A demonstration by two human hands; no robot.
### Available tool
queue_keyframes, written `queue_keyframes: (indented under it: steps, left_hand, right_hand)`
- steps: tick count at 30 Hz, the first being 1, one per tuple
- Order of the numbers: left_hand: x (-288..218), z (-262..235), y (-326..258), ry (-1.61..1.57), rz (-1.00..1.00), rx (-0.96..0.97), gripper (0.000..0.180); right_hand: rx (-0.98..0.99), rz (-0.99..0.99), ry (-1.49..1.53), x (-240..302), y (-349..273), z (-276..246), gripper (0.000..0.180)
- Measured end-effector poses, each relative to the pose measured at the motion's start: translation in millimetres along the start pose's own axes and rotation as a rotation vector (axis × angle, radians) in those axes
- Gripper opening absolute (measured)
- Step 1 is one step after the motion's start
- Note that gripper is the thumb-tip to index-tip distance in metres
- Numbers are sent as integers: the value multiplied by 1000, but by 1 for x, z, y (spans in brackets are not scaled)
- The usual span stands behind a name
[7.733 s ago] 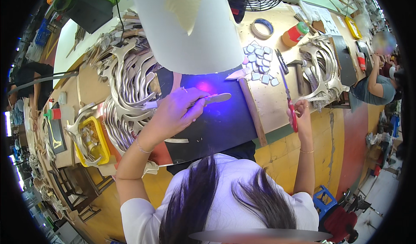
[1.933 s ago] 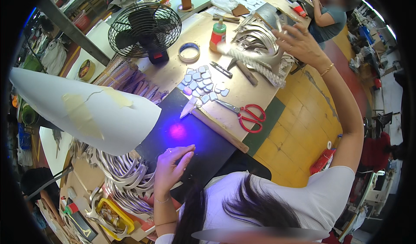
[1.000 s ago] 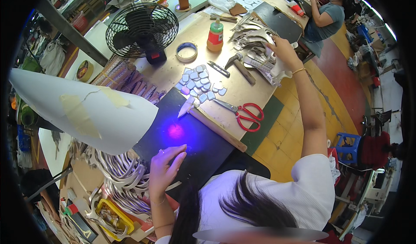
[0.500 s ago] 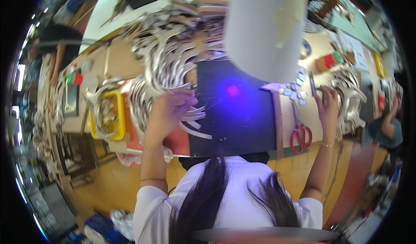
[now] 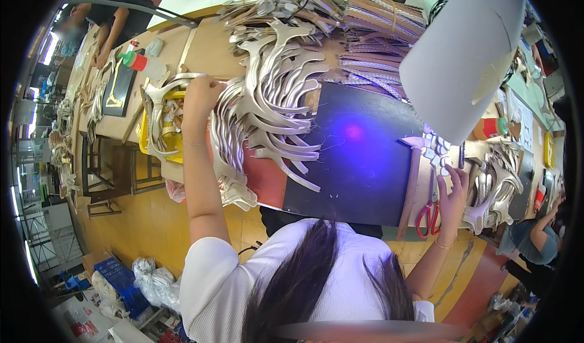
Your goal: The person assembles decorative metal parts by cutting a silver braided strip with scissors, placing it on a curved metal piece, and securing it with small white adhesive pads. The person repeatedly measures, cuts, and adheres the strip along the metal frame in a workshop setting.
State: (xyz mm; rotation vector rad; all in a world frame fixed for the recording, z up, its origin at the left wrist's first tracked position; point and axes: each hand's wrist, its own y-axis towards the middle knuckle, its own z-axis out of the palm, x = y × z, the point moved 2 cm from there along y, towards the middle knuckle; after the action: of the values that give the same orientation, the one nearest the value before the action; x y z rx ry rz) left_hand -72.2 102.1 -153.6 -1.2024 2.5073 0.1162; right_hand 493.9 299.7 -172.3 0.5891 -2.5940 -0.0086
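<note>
My left hand (image 5: 202, 102) is closed at the far left, between a yellow basket (image 5: 144, 133) and a heap of silver, curved strap-like pieces (image 5: 258, 90). Its fingers are turned away, so anything in them is hidden. A similar silver piece (image 5: 156, 108) lies over the basket, with one end reaching to this hand. On the right, my right hand (image 5: 453, 198) has its fingers apart. Its fingertips are just below a cluster of small white pieces (image 5: 434, 149) and close to red-handled scissors (image 5: 429, 217). A black mat (image 5: 359, 172) with a blue-violet light spot lies between the hands.
A large white cylinder (image 5: 465, 57) hangs over the mat's far right. Bundled strips (image 5: 380, 26) are stacked behind. More silver pieces (image 5: 496, 178) lie at right. A red bottle with a green cap (image 5: 490, 128) stands beyond. Other people (image 5: 118, 8) work at far left and right.
My left hand has moved left and away from the silver heap's near side toward the basket. My right hand has come closer to the white pieces and scissors. The whole view has shifted.
</note>
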Motion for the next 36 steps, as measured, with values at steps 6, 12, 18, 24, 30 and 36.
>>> queue_keyframes:
  steps: [6,12,18,24,30,36]
  left_hand:
    - [65,36,-1,-8,-29,-11,50]
    - [94,40,20,-158,16,65,30]
    - [58,-14,-17,-275,91,-151,29]
    - [-18,-69,-75,-310,296,-218,31]
    - [-130,-11,-107,-365,673,411,33]
    - [-195,106,-122,39,1173,324,42]
  right_hand:
    - [24,127,48,0,-3,9,33]
    - [-98,-73,64,12,3,9,30]
    - [-97,108,-8,0,5,3,28]
    - [-99,10,126,7,42,18,25]
    - [-18,-231,358,66,125,76,21]
    - [146,-213,273,82,182,125,27]
